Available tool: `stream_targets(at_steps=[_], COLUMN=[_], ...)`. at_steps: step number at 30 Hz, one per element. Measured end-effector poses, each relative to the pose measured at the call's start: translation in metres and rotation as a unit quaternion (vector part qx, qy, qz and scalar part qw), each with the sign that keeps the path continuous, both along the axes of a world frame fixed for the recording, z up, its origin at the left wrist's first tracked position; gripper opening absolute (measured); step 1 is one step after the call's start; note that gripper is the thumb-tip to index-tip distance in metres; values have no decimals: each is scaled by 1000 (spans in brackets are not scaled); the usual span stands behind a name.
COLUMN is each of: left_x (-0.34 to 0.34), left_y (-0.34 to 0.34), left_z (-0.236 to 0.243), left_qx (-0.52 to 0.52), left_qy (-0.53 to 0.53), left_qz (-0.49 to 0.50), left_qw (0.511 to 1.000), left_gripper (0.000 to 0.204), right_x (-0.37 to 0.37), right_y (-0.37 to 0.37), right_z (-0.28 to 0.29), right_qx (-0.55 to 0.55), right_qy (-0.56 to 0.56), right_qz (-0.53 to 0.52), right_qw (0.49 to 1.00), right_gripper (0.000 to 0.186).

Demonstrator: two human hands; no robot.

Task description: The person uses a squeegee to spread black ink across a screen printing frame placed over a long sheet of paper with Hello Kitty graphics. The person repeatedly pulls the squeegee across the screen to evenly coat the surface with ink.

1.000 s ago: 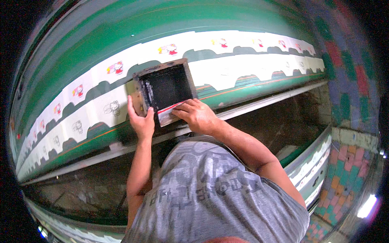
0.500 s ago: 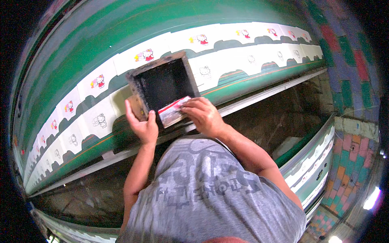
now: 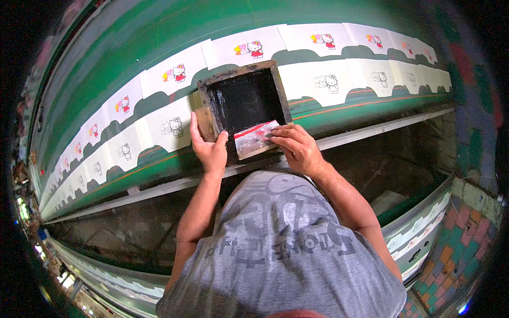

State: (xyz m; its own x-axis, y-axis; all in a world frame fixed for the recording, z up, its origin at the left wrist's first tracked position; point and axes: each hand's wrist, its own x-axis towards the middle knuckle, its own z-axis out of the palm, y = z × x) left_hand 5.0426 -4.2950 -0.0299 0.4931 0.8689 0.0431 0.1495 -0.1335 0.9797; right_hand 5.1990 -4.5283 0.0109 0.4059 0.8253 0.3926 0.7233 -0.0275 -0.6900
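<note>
My left hand (image 3: 211,151) grips the left side of a worn square screen frame (image 3: 237,71), thumb on its near corner and fingers along the outside. The frame lies over a row of white pieces, its inside dark and glossy. Across its near end is a flat, smeared squeegee (image 3: 252,142) with a red edge. My right hand (image 3: 303,150) pinches the squeegee's right part, fingers bent. Either side of the frame, white pieces (image 3: 297,85) carry black outline cartoon figures; the row behind (image 3: 169,85) carries coloured ones.
The long green table (image 3: 238,21) bends across the view, with a pale rail (image 3: 371,126) along its near edge. A dark gap separates it from another bench (image 3: 413,233) with printed pieces, behind me. At the right is a multicoloured tiled floor (image 3: 456,244).
The view has shifted, so table, frame and hands appear farther right. My right fingers have slid toward the squeegee's right end, showing more of its face. My left hand stays on the frame.
</note>
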Motion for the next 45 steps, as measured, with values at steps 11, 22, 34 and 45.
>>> stream_targets(at_steps=[11,22,34,45], left_x=[2,5,6,5], left_y=[-5,-8,-7,-7], left_z=[-3,-2,-5,-2], left_qx=[-30,-46,-15,-9], left_qy=[-8,-13,13,3], left_qz=[0,7,9,2], left_qw=[1000,999,1000,1000], left_gripper=[107,104,106,106], right_x=[12,17,23,28], right_y=[-2,-2,-5,7], right_z=[3,8,6,25], right_qx=[10,3,5,-45], right_qy=[27,37,21,-52], right_qz=[18,14,44,89], right_qw=[999,999,999,994], right_gripper=[34,36,34,45])
